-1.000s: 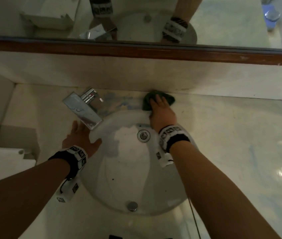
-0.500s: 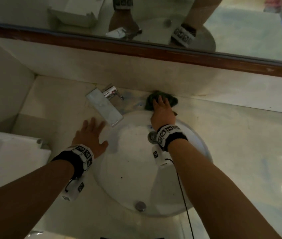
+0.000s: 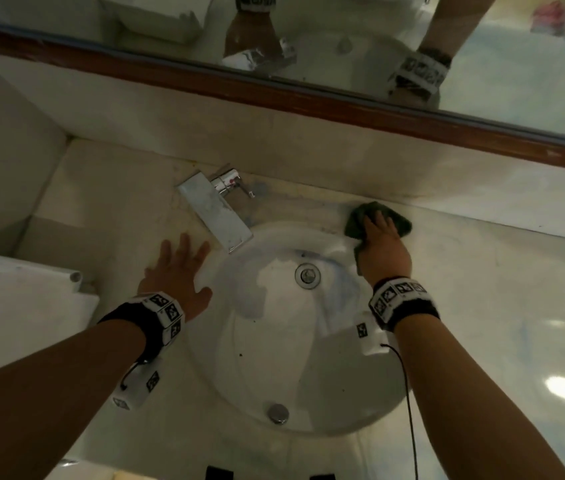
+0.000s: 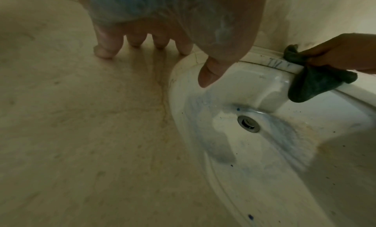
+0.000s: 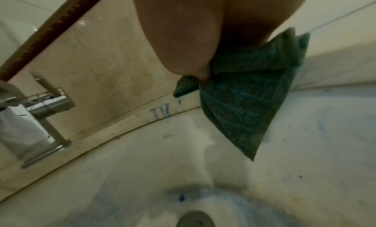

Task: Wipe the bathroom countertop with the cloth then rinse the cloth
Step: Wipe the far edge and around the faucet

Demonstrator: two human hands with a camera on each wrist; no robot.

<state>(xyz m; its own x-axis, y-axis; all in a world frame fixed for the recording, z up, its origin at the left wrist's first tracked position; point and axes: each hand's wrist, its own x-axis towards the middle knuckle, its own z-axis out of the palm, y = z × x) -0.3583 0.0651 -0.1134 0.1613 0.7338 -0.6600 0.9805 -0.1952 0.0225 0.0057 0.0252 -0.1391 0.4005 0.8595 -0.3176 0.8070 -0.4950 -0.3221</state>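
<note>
A dark green cloth (image 3: 401,224) lies on the back rim of the white sink (image 3: 308,420), to the right of the faucet (image 3: 217,214). My right hand (image 3: 381,244) holds it against the rim; one corner of the cloth (image 4: 313,85) hangs into the basin. In the right wrist view the thumb pinches the cloth (image 5: 244,101), and blue marks (image 5: 160,113) show on the rim to its left. My left hand (image 3: 179,268) lies flat with spread fingers on the beige countertop (image 3: 488,306), left of the basin; the left wrist view shows its fingertips (image 4: 104,51) touching the surface.
A mirror with a brown wooden frame (image 3: 343,105) runs along the back wall. A white box-like fixture (image 3: 14,306) stands at the left edge. Blue smears and dark specks mark the basin around the overflow hole (image 3: 307,275). A drain plug (image 3: 277,412) sits near the front.
My right hand has slid the cloth to the right along the sink's back rim, away from the faucet. The left hand stays flat on the counter.
</note>
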